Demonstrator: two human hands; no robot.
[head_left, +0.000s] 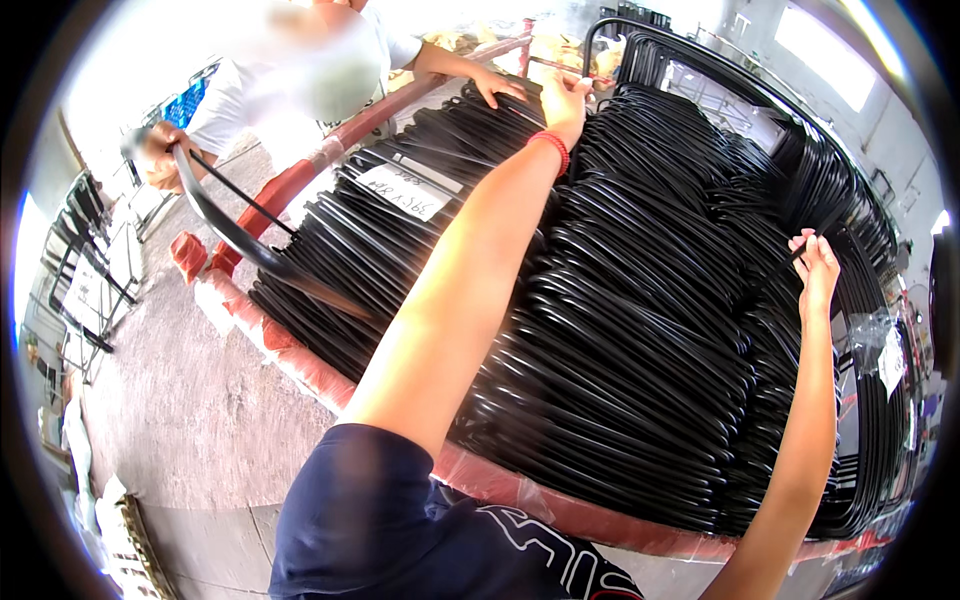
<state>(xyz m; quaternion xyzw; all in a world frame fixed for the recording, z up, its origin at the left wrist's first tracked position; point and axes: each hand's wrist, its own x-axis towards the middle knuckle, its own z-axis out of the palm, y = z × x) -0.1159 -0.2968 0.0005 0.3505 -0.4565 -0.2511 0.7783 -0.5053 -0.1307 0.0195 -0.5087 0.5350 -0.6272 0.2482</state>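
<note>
My left hand (566,103), a red bracelet at its wrist, reaches to the far side of a wide stack of bent black metal tubes (640,260). Its fingers are closed round one end of a black U-shaped tube frame (588,50), whose bend rises above the far tubes. Over the right part of the stack, my right hand (818,268) is closed in a pinch at a dark tube. Whether that tube belongs to the same frame I cannot tell. A white paper label (405,190) with handwriting lies on the left tubes.
A rack with red-wrapped rails (280,345) surrounds the stack. At the upper left, a co-worker's hand (165,150) grips a curved black tube (225,230); their other hand (495,88) rests on the far tubes. Clear plastic wrap (875,340) hangs at the right. More frames (85,270) stand far left.
</note>
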